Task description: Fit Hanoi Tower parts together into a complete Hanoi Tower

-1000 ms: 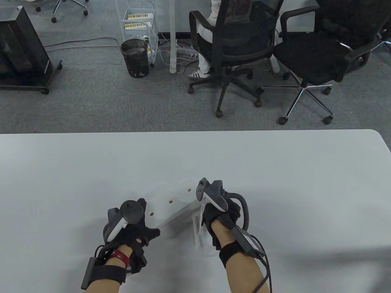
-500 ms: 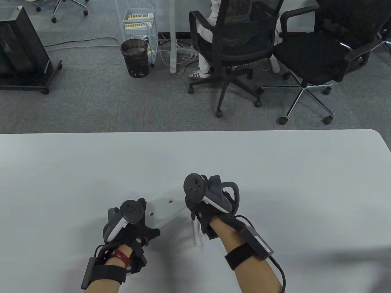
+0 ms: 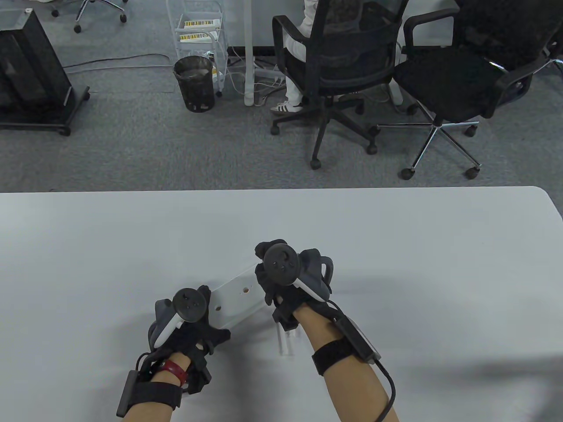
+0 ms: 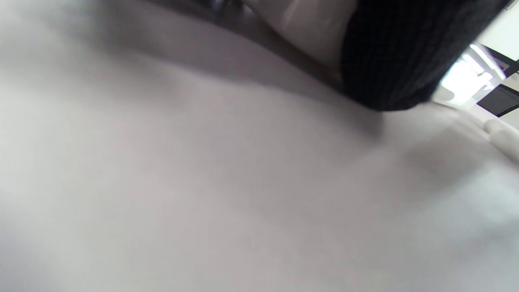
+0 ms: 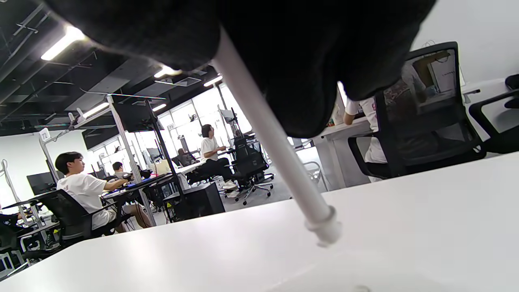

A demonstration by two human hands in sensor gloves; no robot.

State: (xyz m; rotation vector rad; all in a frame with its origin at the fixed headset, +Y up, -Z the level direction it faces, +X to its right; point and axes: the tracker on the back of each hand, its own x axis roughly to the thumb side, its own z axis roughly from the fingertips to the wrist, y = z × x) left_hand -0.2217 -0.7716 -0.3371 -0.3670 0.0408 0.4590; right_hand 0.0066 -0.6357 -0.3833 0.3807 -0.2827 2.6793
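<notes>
A white Hanoi Tower base (image 3: 237,299) with peg holes lies slanted on the table. My left hand (image 3: 200,314) grips its near left end. In the left wrist view only a gloved finger (image 4: 397,61) and blurred white surface show. My right hand (image 3: 272,274) is over the base's far end and covers it. In the right wrist view my fingers (image 5: 308,73) grip a white peg (image 5: 275,142). It slants down, and its collared tip hangs just above the base (image 5: 385,275), near a hole. Loose white pegs (image 3: 286,343) lie under my right wrist.
The white table (image 3: 440,263) reaches to its far edge (image 3: 281,190). Office chairs (image 3: 334,66) and a bin (image 3: 194,83) stand on the floor beyond it. The loose pegs also show at the right edge of the left wrist view (image 4: 502,138).
My right hand has moved left and away from me with the peg, from beside the base to over its far end. My left hand and the base have not moved.
</notes>
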